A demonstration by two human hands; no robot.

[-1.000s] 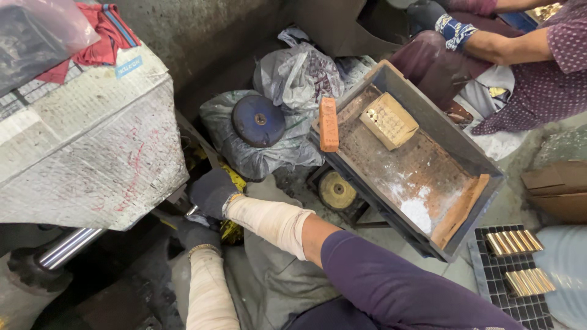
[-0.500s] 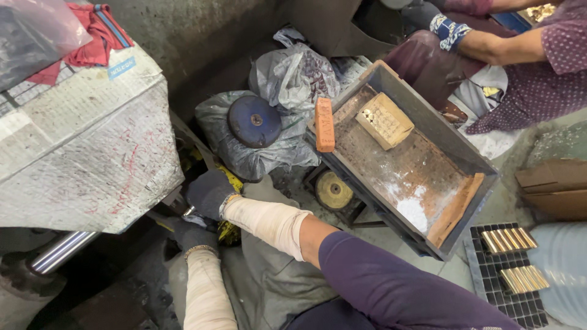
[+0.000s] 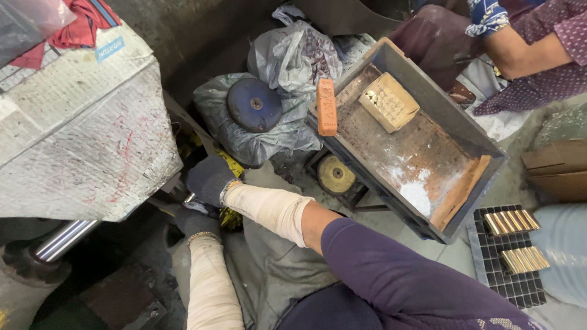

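Both my hands wear dark gloves, with cream wraps over the forearms. My right hand (image 3: 208, 177) reaches across from the right and curls shut just under the edge of a white-wrapped machine housing (image 3: 85, 140). Directly below it, my left hand (image 3: 194, 221) is closed too. A small shiny metal piece (image 3: 190, 198) shows between the two gloves, and both seem to grip it. Something yellow (image 3: 231, 215) lies behind my right wrist, mostly hidden.
A grey metal tray (image 3: 471, 137) holds a tan block (image 3: 389, 101), white powder and an orange bar (image 3: 326, 107) on its rim. Nearby are a blue disc (image 3: 254, 105) on plastic bags, a yellow wheel (image 3: 335, 175), a black grid with brass parts (image 3: 512, 241), a steel rod (image 3: 61, 239) and another person's arm (image 3: 526, 52).
My hands stay in the same spot under the housing. The view has shifted only slightly.
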